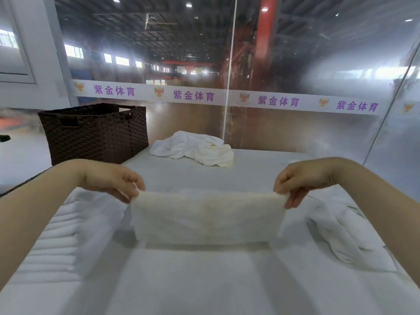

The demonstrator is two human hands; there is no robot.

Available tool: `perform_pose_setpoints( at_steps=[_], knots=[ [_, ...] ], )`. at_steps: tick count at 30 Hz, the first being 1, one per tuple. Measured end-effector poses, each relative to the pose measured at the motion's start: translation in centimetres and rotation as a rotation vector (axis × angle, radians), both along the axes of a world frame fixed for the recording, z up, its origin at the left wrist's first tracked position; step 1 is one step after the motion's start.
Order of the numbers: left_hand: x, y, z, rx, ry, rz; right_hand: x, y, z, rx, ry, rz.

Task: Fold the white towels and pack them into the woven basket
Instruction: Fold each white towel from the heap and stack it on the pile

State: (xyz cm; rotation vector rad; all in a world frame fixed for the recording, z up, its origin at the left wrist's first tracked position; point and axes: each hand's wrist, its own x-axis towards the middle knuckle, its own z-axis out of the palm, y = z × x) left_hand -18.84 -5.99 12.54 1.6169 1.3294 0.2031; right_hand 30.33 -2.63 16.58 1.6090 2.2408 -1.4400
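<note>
Left hand (113, 178): pinched upper left corner of folded white towel (205, 218).
Right hand (302, 178): pinched upper right corner.
Woven basket (95, 133): stood upper left of frame.

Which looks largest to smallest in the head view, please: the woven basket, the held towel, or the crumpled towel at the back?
1. Held towel, though nearness to the camera inflates it.
2. Woven basket, a close second.
3. Crumpled towel at the back.

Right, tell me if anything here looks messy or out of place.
Two crumpled heaps: one white towel bunched at the table's far side beside the woven basket, another rumpled at the right edge. The folded stack looks tidy.
</note>
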Motion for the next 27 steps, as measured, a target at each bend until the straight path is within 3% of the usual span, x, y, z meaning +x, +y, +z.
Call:
perform_pose_setpoints(
  at_steps=[5, 8, 14, 19, 27],
  knots=[
    [0.5, -0.9, -3.7, -0.386, 0.089, -0.189, -1.4, -0.7, -3.7, -0.36, -0.199, 0.215],
    [1.5, -1.0, -5.0, -0.46, 0.146, -0.221, -2.2, -0.5, -5.4, -0.451, -0.26, 0.265],
    [2.5, 1.7, -5.6, -0.194, 0.263, -0.056, -0.9, 2.0, -6.6, -0.384, -0.118, 0.108],
    [3.0, 5.3, -4.5, 0.042, 0.189, 0.11, 0.8, 4.5, -6.8, -0.3, 0.01, 0.013],
    [3.9, 11.8, -6.7, 0.359, 0.203, 0.335, 0.8, 10.4, -7.7, 0.232, 0.102, -0.158]
  ],
)
